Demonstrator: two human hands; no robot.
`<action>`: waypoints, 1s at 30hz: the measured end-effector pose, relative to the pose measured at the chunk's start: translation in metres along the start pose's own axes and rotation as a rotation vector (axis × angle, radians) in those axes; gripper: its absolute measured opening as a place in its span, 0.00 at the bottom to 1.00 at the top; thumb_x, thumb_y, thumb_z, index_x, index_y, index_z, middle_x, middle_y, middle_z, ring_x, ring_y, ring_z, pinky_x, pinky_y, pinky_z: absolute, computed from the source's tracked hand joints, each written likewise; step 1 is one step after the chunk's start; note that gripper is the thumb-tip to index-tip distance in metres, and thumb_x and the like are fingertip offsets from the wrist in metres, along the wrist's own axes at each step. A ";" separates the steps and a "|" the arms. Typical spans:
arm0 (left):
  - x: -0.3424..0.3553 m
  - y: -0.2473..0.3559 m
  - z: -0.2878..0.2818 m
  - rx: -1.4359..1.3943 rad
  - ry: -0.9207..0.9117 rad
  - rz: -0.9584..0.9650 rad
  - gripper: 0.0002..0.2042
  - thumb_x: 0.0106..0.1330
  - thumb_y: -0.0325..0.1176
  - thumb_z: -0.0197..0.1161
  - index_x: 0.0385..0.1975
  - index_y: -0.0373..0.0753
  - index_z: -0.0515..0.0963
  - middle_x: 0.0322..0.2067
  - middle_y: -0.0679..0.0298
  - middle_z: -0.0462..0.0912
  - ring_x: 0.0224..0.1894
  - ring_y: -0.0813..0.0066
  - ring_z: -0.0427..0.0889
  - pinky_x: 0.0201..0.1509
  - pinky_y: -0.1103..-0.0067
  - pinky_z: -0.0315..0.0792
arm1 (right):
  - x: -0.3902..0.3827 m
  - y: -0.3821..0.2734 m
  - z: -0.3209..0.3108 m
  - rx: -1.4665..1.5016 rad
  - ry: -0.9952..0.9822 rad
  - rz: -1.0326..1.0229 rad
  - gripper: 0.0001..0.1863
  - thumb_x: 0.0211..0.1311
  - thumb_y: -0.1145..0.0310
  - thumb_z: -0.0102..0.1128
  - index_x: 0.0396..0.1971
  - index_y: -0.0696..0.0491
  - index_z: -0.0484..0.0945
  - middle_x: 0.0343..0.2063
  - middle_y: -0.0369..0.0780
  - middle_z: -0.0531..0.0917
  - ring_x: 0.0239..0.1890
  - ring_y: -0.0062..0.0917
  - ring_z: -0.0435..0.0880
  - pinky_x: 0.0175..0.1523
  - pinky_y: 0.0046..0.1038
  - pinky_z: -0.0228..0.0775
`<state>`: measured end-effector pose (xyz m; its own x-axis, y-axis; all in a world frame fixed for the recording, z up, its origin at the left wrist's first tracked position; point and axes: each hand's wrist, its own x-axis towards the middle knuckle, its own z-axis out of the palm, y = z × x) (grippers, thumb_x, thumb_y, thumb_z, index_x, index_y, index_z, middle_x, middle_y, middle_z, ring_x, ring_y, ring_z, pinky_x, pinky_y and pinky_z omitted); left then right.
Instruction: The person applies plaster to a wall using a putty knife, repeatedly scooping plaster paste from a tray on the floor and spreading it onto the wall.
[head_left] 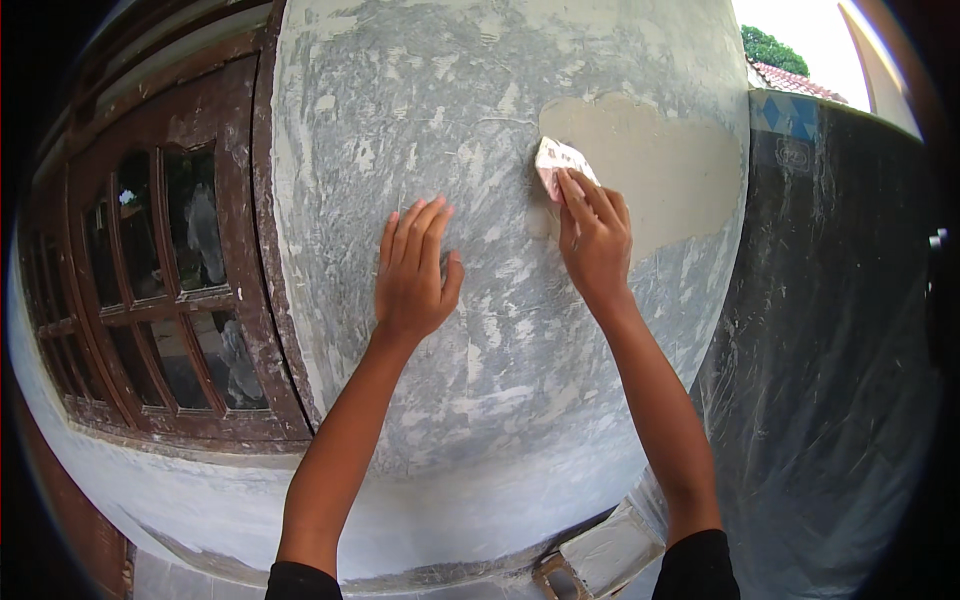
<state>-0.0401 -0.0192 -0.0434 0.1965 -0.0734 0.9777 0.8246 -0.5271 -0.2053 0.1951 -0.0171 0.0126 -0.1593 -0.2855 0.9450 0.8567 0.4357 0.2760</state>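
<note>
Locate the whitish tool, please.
Head view, right of centre: the whitish tool is in the right hand, at the left edge of the beige patch.

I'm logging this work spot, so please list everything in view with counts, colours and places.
Wall: 1, grey and whitish, centre
Patch: 1, beige, wall's upper right
Flat piece: 1, whitish and pinkish, patch's left edge
Paned window: at least 1, brown frame, left
Dark surface: 1, blackish, right
Band: 1, blue and white, atop that surface
Tree: 1, green, upper right
Roof: 1, reddish, below the tree
Tray-like thing: 1, grey, bottom, right of centre
Hollow thing: 1, brown, beside it
Floor: 1, grey, bottom left
Left hand: 1, bare, on the wall
Right hand: 1, bare, gripping the flat piece
Forearms: 2, bare, lower half
Sleeves: 2, black, lower edge
</note>
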 end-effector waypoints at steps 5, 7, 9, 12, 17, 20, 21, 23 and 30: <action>-0.002 -0.003 0.002 0.019 -0.001 -0.005 0.26 0.65 0.30 0.56 0.66 0.38 0.65 0.65 0.57 0.69 0.71 0.57 0.64 0.77 0.55 0.50 | -0.014 -0.013 -0.003 -0.101 -0.203 -0.037 0.24 0.51 0.77 0.65 0.52 0.51 0.82 0.53 0.37 0.81 0.46 0.32 0.82 0.52 0.35 0.74; -0.002 -0.004 0.001 0.023 -0.001 -0.003 0.26 0.65 0.31 0.56 0.66 0.38 0.66 0.65 0.57 0.70 0.71 0.57 0.64 0.77 0.55 0.51 | -0.017 -0.016 -0.006 -0.100 -0.243 -0.040 0.24 0.51 0.77 0.65 0.52 0.51 0.82 0.53 0.38 0.81 0.46 0.33 0.82 0.52 0.36 0.74; -0.001 -0.003 0.004 0.020 0.008 0.007 0.26 0.65 0.31 0.56 0.65 0.38 0.66 0.65 0.57 0.70 0.71 0.57 0.64 0.77 0.55 0.51 | -0.019 -0.014 -0.009 -0.110 -0.275 -0.047 0.24 0.50 0.77 0.65 0.52 0.52 0.82 0.53 0.38 0.80 0.47 0.33 0.82 0.52 0.36 0.74; -0.003 -0.003 0.003 0.037 0.015 0.000 0.26 0.65 0.31 0.56 0.65 0.38 0.66 0.65 0.57 0.70 0.71 0.57 0.64 0.77 0.55 0.51 | -0.030 -0.021 -0.013 -0.083 -0.336 -0.050 0.22 0.51 0.76 0.63 0.51 0.53 0.82 0.52 0.38 0.81 0.47 0.33 0.82 0.52 0.35 0.74; -0.002 0.000 0.003 0.061 0.011 0.004 0.25 0.65 0.32 0.55 0.64 0.38 0.68 0.65 0.58 0.70 0.71 0.57 0.65 0.76 0.55 0.51 | -0.060 -0.025 -0.020 -0.120 -0.424 -0.163 0.20 0.53 0.74 0.61 0.49 0.59 0.82 0.50 0.42 0.80 0.44 0.32 0.82 0.47 0.34 0.72; -0.003 0.000 0.004 0.074 0.009 0.006 0.25 0.65 0.32 0.56 0.64 0.38 0.68 0.65 0.57 0.70 0.70 0.57 0.65 0.76 0.55 0.51 | -0.080 -0.032 -0.028 -0.089 -0.451 -0.198 0.21 0.52 0.73 0.60 0.48 0.61 0.81 0.49 0.44 0.80 0.44 0.31 0.81 0.46 0.34 0.72; -0.003 0.000 0.004 0.076 0.006 0.008 0.25 0.65 0.32 0.56 0.64 0.38 0.68 0.65 0.57 0.70 0.70 0.57 0.65 0.76 0.55 0.51 | -0.087 -0.033 -0.031 -0.071 -0.467 -0.207 0.21 0.52 0.73 0.60 0.48 0.62 0.81 0.48 0.44 0.79 0.44 0.31 0.80 0.46 0.34 0.72; -0.002 0.001 0.004 0.084 0.008 0.016 0.25 0.65 0.32 0.56 0.64 0.38 0.68 0.65 0.57 0.70 0.70 0.57 0.65 0.76 0.55 0.51 | -0.098 -0.035 -0.038 -0.027 -0.464 -0.199 0.21 0.51 0.74 0.61 0.48 0.62 0.81 0.48 0.44 0.80 0.44 0.32 0.80 0.47 0.34 0.72; 0.019 0.004 0.002 0.035 0.038 0.007 0.23 0.65 0.31 0.57 0.62 0.37 0.70 0.62 0.56 0.72 0.66 0.56 0.69 0.73 0.56 0.55 | -0.101 -0.028 -0.050 0.101 -0.282 -0.193 0.23 0.49 0.76 0.65 0.49 0.60 0.80 0.44 0.42 0.82 0.40 0.32 0.80 0.46 0.35 0.69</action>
<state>-0.0322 -0.0205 -0.0257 0.1828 -0.1097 0.9770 0.8413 -0.4969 -0.2131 0.2117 -0.0428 -0.0997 -0.4544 -0.1300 0.8813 0.7474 0.4826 0.4566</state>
